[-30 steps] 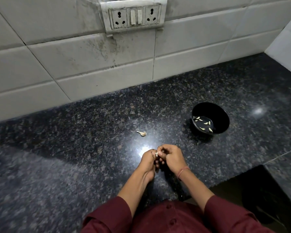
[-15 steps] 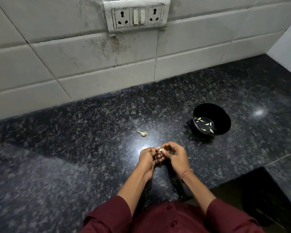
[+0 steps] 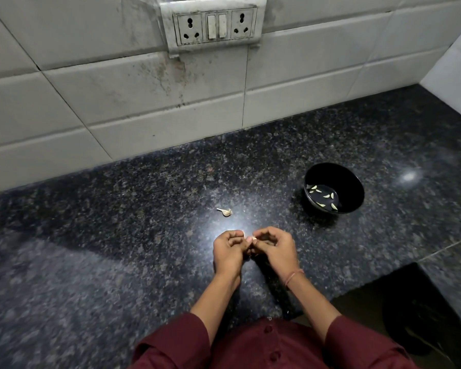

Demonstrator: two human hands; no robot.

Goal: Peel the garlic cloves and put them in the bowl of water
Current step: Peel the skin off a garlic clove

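**Left grip [image 3: 228, 251] and right grip [image 3: 276, 249] pinch one garlic clove [image 3: 254, 238]**

The left grip is curled, its fingertips closed on the small pale garlic clove from the left. The right grip meets it from the other side, thumb and fingers pinched on the same clove, so the two grips touch at the fingertips just above the dark speckled bench [image 3: 117, 235]. A thin thread band [image 3: 293, 277] circles the right wrist, and maroon sleeves [image 3: 176, 342] cover both forearms nearer the body.

Just beyond the left grip, a loose garlic piece [image 3: 225, 212] with a thin tail lies on the bench, apart from both grips. Farther beyond and to the right of the right grip stands the black bowl [image 3: 354, 193], upright, well apart from the grips. Inside it several peeled cloves [image 3: 326, 196] lie in a shallow pool of water. Far beyond the grips, a switch and socket panel [image 3: 213, 25] sits on the white tiled wall [image 3: 117, 102].
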